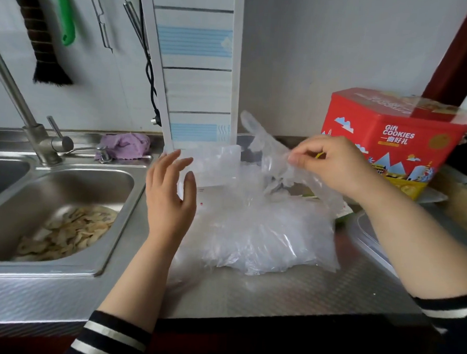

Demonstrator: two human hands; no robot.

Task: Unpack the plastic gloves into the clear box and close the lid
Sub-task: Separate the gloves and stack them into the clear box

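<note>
Head view: right hand [333,165] fingers pinching bag of plastic gloves [257,224] by its mouth on counter [288,296], left hand [169,197] fingers spread wide, steadying clear box [214,165] behind, likely for unpacking.

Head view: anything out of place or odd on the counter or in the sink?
The sink basin holds a pile of pale peelings or scraps, which looks like leftover waste. A crumpled purple cloth lies bunched behind the sink. The bag of plastic gloves sits on the counter, nothing spilled.
</note>
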